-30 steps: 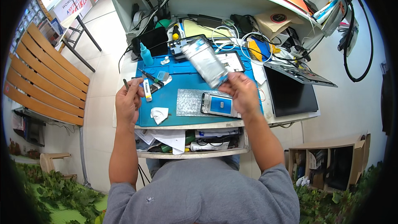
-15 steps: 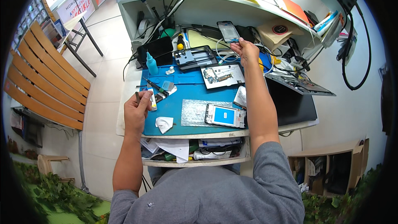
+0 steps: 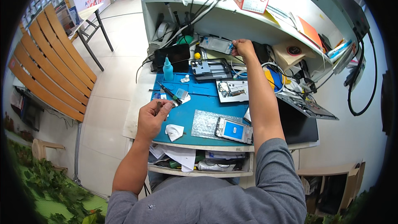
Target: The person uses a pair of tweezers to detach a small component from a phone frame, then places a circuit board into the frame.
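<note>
Far back over the bench, my right hand (image 3: 245, 49) pinches one end of a phone mid-frame (image 3: 215, 45), its pale flat side showing. My left hand (image 3: 153, 119) is closed around a slim dark tool (image 3: 158, 107), mostly hidden by the fingers. Just beyond that hand lie a green-and-black screwdriver (image 3: 171, 93) and a small grey plate (image 3: 181, 93). A phone with a lit blue screen (image 3: 233, 130) rests on bubble wrap (image 3: 205, 123). Near the middle are a black phone housing (image 3: 211, 69) and a white tray (image 3: 232, 96) bearing a circuit board. Crumpled white tissue (image 3: 174, 132) sits by my left wrist.
A blue dropper bottle (image 3: 168, 70) stands upright at the back left of the blue mat (image 3: 190, 103). At right, an opened laptop (image 3: 306, 105) juts out beside my forearm. Cables and a shelf (image 3: 232, 10) line the back; an open drawer (image 3: 203, 173) lies under the front edge.
The view has swung left, so the bench appears further right. My right hand has carried the phone mid-frame leftward and turned it sideways. My left hand keeps its grip, barely moved over the mat.
</note>
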Demonstrator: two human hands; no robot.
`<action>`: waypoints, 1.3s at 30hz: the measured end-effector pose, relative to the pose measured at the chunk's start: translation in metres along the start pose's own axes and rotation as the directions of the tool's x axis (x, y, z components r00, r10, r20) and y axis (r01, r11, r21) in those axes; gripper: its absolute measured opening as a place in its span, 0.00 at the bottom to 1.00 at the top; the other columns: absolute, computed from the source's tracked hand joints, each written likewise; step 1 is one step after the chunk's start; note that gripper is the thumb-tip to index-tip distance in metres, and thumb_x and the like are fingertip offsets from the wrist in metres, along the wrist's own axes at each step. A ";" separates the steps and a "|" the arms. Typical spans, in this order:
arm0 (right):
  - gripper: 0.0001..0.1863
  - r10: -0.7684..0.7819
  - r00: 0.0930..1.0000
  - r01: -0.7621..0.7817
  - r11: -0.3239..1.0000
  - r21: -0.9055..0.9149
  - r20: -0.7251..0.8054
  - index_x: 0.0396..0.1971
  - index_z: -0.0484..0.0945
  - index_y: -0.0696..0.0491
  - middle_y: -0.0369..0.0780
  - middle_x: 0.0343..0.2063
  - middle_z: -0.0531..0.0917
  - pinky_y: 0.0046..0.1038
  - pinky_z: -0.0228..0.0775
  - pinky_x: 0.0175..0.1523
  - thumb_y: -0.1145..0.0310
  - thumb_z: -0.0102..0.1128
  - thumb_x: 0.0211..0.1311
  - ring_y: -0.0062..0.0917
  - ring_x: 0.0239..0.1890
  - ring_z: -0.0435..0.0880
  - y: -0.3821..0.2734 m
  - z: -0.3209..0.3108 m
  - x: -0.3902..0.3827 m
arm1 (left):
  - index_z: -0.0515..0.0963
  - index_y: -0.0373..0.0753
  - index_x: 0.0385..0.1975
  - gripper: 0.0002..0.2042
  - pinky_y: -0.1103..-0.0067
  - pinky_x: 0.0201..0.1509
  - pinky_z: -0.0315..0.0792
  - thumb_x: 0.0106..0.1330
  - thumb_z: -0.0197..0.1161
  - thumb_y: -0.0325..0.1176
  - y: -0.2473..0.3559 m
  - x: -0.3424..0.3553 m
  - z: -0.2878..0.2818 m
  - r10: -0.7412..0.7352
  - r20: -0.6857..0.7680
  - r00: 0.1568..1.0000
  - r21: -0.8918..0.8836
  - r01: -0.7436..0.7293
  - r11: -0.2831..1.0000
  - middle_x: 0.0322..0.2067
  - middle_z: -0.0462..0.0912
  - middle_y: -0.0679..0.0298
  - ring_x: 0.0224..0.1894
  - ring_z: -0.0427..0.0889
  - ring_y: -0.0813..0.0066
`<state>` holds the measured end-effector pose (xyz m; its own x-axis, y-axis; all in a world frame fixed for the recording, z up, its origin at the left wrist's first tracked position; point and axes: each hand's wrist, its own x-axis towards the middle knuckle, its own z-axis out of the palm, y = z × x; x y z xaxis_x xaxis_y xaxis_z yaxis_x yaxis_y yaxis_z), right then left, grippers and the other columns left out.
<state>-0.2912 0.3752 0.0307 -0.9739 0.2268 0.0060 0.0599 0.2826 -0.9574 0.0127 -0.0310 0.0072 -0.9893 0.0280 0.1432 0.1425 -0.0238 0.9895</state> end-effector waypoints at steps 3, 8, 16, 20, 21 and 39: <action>0.13 -0.050 0.999 0.050 0.987 -0.154 0.008 0.35 0.88 0.61 0.41 0.22 0.88 0.31 0.85 0.28 0.67 0.70 0.81 0.28 0.21 0.88 0.001 0.013 0.018 | 0.90 0.33 0.50 0.14 0.84 0.35 0.71 0.83 0.73 0.40 0.000 -0.003 -0.011 -0.010 -0.012 1.000 -0.009 0.009 1.000 0.29 0.86 0.71 0.30 0.77 0.86; 0.16 -0.207 0.971 0.090 0.786 -0.612 -0.123 0.35 0.93 0.60 0.45 0.21 0.92 0.38 0.89 0.42 0.61 0.69 0.78 0.33 0.25 0.95 0.019 0.012 0.031 | 0.90 0.33 0.50 0.11 0.83 0.35 0.70 0.82 0.74 0.36 -0.005 0.000 -0.005 0.004 -0.010 1.000 -0.053 -0.004 0.999 0.30 0.86 0.73 0.31 0.76 0.89; 0.17 -0.272 0.927 0.100 0.844 -0.526 -0.260 0.50 0.91 0.63 0.47 0.33 0.94 0.36 0.89 0.46 0.63 0.64 0.81 0.32 0.32 0.98 0.017 -0.023 0.023 | 0.90 0.32 0.48 0.15 0.81 0.35 0.70 0.79 0.77 0.41 -0.005 -0.003 -0.001 0.071 0.031 0.997 -0.074 -0.069 0.995 0.28 0.85 0.72 0.31 0.75 0.87; 0.17 -0.465 0.876 0.335 0.779 -0.530 -0.130 0.55 0.90 0.62 0.42 0.39 0.94 0.31 0.86 0.44 0.64 0.63 0.85 0.27 0.36 0.95 -0.022 -0.032 -0.047 | 0.89 0.32 0.50 0.17 0.81 0.38 0.74 0.79 0.77 0.43 0.016 -0.015 -0.010 0.071 0.031 0.997 -0.146 -0.066 0.987 0.28 0.85 0.71 0.31 0.76 0.85; 0.17 -0.550 0.827 0.436 0.757 -0.486 -0.115 0.54 0.91 0.61 0.40 0.39 0.94 0.30 0.85 0.44 0.63 0.62 0.87 0.25 0.38 0.94 -0.025 -0.044 -0.068 | 0.90 0.33 0.51 0.16 0.81 0.41 0.76 0.79 0.77 0.41 0.018 -0.016 -0.009 0.080 0.074 0.994 -0.158 -0.067 0.985 0.32 0.89 0.69 0.35 0.80 0.86; 0.30 0.581 0.811 -0.411 0.643 -0.646 0.063 0.71 0.80 0.60 0.55 0.62 0.87 0.47 0.79 0.70 0.57 0.71 0.79 0.44 0.63 0.89 0.129 -0.115 -0.611 | 0.84 0.35 0.60 0.11 0.82 0.50 0.76 0.88 0.61 0.30 0.013 -0.012 -0.004 0.248 0.013 0.969 0.028 -0.249 0.968 0.44 0.86 0.68 0.43 0.79 0.82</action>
<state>0.3364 0.3800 -0.0634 -0.7690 0.2898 -0.5698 0.5800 0.6910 -0.4314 0.0267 -0.0357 0.0180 -0.9224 0.0339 0.3846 0.3848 -0.0024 0.9230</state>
